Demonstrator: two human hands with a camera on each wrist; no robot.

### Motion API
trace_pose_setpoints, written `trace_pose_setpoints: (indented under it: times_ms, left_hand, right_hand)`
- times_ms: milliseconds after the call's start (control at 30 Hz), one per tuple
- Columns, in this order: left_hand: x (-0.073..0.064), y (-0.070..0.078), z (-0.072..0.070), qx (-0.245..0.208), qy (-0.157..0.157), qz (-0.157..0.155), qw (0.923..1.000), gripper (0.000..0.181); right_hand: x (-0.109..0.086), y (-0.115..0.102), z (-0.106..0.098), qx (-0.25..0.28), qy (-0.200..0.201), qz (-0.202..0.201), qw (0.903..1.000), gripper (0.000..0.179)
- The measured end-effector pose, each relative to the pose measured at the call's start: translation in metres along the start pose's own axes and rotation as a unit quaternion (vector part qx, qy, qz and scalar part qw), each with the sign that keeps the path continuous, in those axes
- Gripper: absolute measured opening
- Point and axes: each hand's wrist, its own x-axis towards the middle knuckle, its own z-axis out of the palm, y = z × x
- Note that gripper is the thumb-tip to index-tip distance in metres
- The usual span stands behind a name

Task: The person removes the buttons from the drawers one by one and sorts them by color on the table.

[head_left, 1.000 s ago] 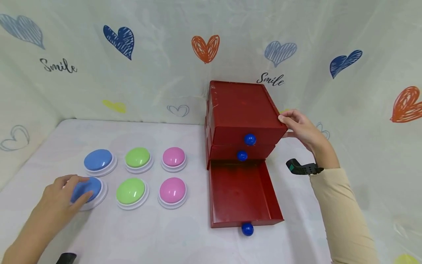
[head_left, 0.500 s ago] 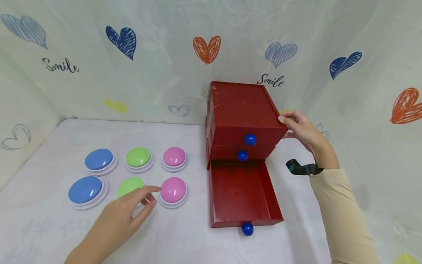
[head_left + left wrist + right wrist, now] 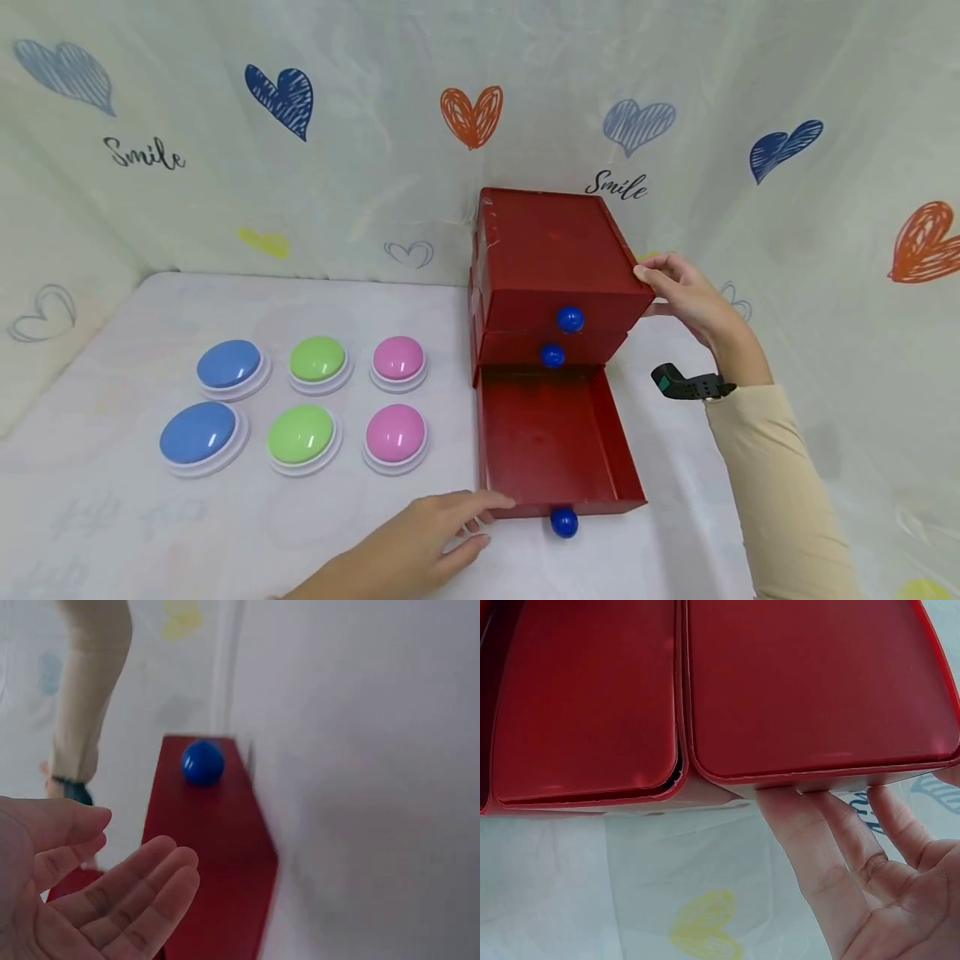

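A red drawer cabinet (image 3: 558,242) with blue ball knobs stands right of the middle in the head view. Its bottom drawer (image 3: 555,433) is pulled out, bare inside, and the two upper drawers are closed. My left hand (image 3: 420,542), fingers loosely extended, is at the front left corner of that drawer, left of its blue knob (image 3: 564,522). The left wrist view shows nothing in its grasp. My right hand (image 3: 690,296) rests against the cabinet's right side near the top front corner. In the right wrist view, its fingers (image 3: 840,832) lie straight against the side wall.
Two rows of dome push buttons stand on the white table left of the cabinet: blue (image 3: 197,433), green (image 3: 301,434) and pink (image 3: 395,433), each colour twice. A white cloth (image 3: 360,150) printed with hearts hangs behind the table.
My left hand has moved right, from the front blue button past the green and pink ones to the open drawer's front corner. My right hand has stayed at the cabinet.
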Motion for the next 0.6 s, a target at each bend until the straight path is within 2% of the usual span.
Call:
trace_pose_setpoints:
  times_ms: [100, 200, 333, 367, 433, 600]
  left_hand:
    - [0.011, 0.004, 0.011, -0.036, -0.056, -0.040, 0.9970, 0.040]
    - [0.019, 0.005, 0.023, -0.032, -0.079, -0.022, 0.9961, 0.041]
    - [0.027, 0.004, 0.037, -0.005, -0.102, 0.030, 0.9943, 0.046]
    - [0.029, 0.004, 0.039, -0.003, -0.108, 0.032, 0.9936, 0.049]
    - [0.033, 0.002, 0.044, -0.007, -0.122, 0.024, 0.9922, 0.054]
    - [0.045, 0.001, 0.050, -0.021, -0.144, -0.025, 0.9891, 0.064]
  right_hand:
    - [0.001, 0.001, 0.000, 0.000, -0.001, 0.001, 1.0000, 0.024]
    - [0.001, 0.001, 0.000, 0.002, 0.000, 0.000, 1.0000, 0.024]
    - [-0.001, 0.001, 0.000, 0.001, 0.002, 0.001, 1.0000, 0.023]
    - [-0.002, 0.001, 0.000, 0.001, 0.002, 0.001, 1.0000, 0.023]
    - [-0.002, 0.000, 0.000, 0.002, 0.001, 0.001, 1.0000, 0.023]
    - [-0.001, 0.000, -0.001, 0.004, 0.001, 0.001, 1.0000, 0.023]
